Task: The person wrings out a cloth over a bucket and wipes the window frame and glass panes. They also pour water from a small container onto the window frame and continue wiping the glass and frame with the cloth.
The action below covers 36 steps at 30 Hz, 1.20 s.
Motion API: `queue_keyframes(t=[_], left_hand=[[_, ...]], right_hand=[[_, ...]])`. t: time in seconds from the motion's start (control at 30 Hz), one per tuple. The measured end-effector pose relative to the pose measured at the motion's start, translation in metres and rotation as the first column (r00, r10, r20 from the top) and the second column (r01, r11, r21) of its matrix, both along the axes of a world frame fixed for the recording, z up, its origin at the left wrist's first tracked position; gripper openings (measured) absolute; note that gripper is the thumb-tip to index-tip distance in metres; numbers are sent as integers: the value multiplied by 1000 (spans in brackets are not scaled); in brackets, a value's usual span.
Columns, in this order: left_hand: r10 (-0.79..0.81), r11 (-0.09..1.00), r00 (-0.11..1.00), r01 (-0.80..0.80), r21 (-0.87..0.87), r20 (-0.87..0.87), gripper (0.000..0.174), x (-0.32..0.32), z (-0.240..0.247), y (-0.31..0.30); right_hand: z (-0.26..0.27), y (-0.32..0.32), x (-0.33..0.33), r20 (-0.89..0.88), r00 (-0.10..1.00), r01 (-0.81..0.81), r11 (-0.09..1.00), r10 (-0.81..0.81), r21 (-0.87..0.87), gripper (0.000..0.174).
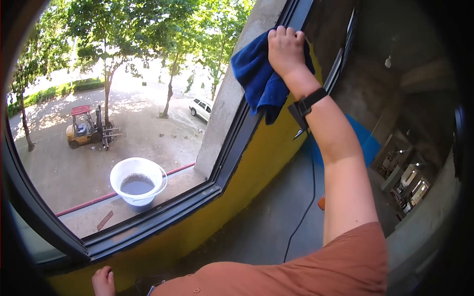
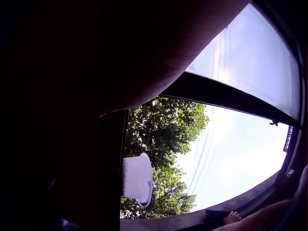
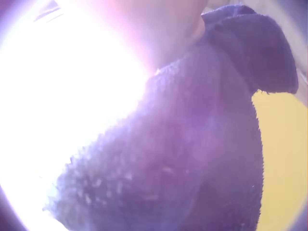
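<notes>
Low and nearest, the person's left hand [image 1: 103,282] is only partly in sight; I can't tell whether it holds anything. Raised ahead, the right hand [image 1: 288,53] grips a bunched blue cloth [image 1: 259,71] at the dark window frame [image 1: 157,220]. Outside, between the hands, stands a white bucket [image 1: 118,180] of murky water; far past both, a forklift [image 1: 85,132] sits by trees [image 1: 108,29]

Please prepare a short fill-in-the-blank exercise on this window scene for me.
The blue cloth is gripped by the person's ____ hand.
The white bucket is held by ____ hand.
The forklift outside has a ____ canopy.
The wall below the window frame is ____.

Missing words: right; neither; red; yellow.
</notes>
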State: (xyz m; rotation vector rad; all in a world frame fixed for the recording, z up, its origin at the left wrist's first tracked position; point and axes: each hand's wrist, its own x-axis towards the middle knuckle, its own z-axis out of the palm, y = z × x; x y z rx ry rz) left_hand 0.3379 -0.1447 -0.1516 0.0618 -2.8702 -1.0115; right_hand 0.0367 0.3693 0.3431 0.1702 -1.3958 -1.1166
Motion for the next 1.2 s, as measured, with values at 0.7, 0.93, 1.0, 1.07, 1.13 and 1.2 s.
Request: queue_keyframes(t=[0.7,0.93,1.0,1.07,1.13,1.2], left_hand=[[25,1000,998,-25,1,61,25,39,10,-19],[93,988,996,-90,127,-11,20,43,0,-2],[89,989,994,-96,111,66,20,50,-5,-9],[137,985,990,-138,102,17,21,59,-11,-15],[129,990,991,-131,51,38,21,63,-7,-17],[170,978,983,-176,109,62,21,62,-2,-14]], right_hand=[[23,-16,44,288,922,-331,913,259,239,7],[17,1,-5,237,971,21,999,-27,30,15],[-8,0,-5,247,969,-21,998,4,64,16],[-35,-2,-6,252,968,-30,994,2,105,16],[-61,-3,-4,312,950,-15,997,-12,82,15],[-91,-2,-3,341,939,-6,990,-43,142,13]])
